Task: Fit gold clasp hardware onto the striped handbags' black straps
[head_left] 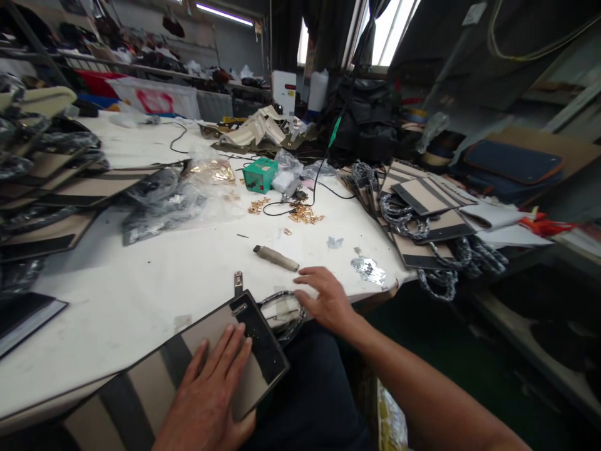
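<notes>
Our left hand (pixel 211 394) lies open and flat, palm down, with the fingers spread on a tan and black panel (pixel 263 366). It presses on the panel without gripping it. The panel sits at the near edge of the white bench (pixel 154 294), with its near corner hanging over the edge toward our lap.

Our right hand (pixel 328 300) is also open and palm down, its fingers loosely spread, and it holds nothing. Its fingertips rest on the bench near the edge. Its thumb side is just beside a dark strap loop (pixel 282 311) that curls out from under the panel's far corner. We cannot tell whether the hand touches the loop.

A small metal clasp (pixel 238 281) stands at the panel's far edge. Just beyond the right hand lies a short tool with a wrapped handle (pixel 276 257), and to its right is a crumpled foil scrap (pixel 369 270).

Farther out, gold fittings (pixel 305 215) are scattered around a black cable near a green box (pixel 260 174). To the left of these lie clear plastic bags (pixel 164 200) holding dark pieces. A stack of matching panels (pixel 425 210) with braided handles covers the right end of the bench. More panels (pixel 70 188) are fanned out along the left side.
</notes>
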